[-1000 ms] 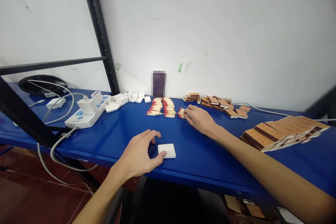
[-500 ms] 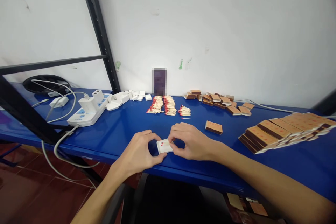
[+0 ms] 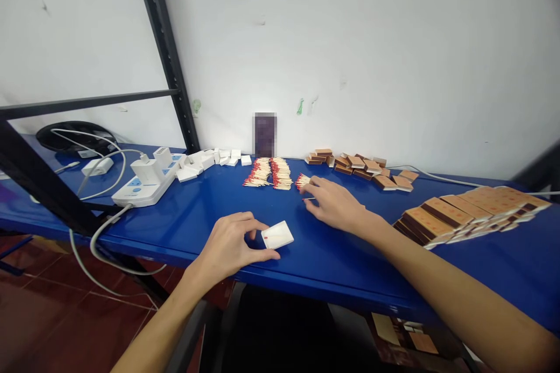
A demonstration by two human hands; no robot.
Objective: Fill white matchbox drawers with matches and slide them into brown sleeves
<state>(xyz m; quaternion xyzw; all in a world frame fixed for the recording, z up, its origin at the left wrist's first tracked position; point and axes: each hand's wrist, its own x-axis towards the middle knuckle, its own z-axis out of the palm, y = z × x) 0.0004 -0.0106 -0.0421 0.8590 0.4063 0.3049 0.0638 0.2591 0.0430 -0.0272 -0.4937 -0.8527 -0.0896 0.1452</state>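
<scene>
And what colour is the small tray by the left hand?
The small tray is white; the head view, the only one, shows it.

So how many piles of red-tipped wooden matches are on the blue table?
3: a left pile and a middle pile near the white wall, and a smaller pile partly hidden by the right hand.

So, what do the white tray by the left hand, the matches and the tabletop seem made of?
White tray: probably matt card, thin-edged. Matches: likely wood, their sticks pale and dull. Tabletop: perhaps painted metal, blue with glossy reflections.
</scene>
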